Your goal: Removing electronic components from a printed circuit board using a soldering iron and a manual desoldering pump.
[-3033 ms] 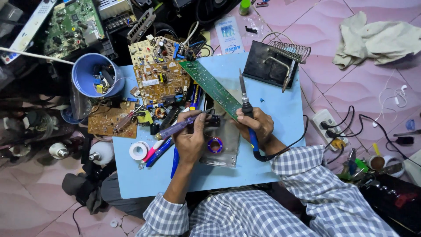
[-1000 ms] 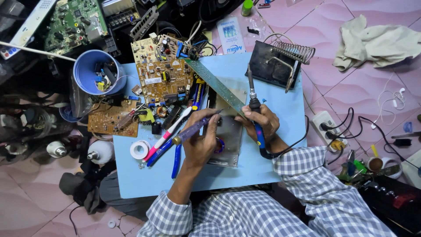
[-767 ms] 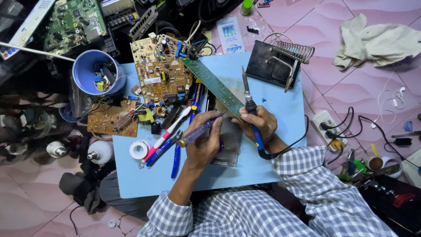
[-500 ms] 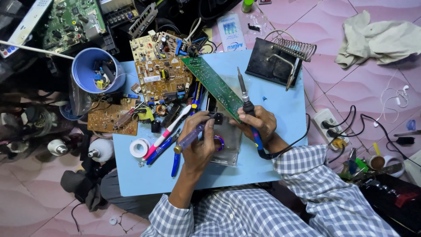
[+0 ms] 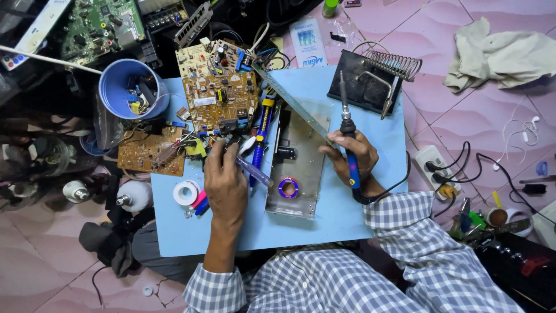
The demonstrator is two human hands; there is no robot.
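While the right hand (image 5: 354,155) keeps a closed grip on the blue handle of a soldering iron (image 5: 346,132), its metal tip pointing up and away from the palm, the same fingers also pinch the near end of a long green circuit board (image 5: 295,104) that runs up and to the left from that grip, tilted on edge above the surface (image 5: 243,232). Over by the left hand (image 5: 225,181), the grip is closed on a slim translucent purple tool (image 5: 255,173), likely a solder sucker or pen, whose free end pokes out to the right of the knuckles. To do this well, I judge the board should be steadied before the hot tip is turned toward it, the iron kept clear of the fingers and of its own cord trailing below the wrist, and the purple tool brought close beside the joint. Just below and between both grips lies a clear plastic tray (image 5: 296,174) with a small solder spool (image 5: 288,187) on it. Left of the left grip sit a roll of white tape (image 5: 185,192) and a brown circuit board (image 5: 152,155); above it, a larger tan board (image 5: 219,99) and a blue cup (image 5: 132,88) of parts. Above the right grip stands a black iron stand (image 5: 370,84) with a coil. Around the pale blue surface are pink floor tiles, a rag (image 5: 503,55) and a power strip (image 5: 435,168).
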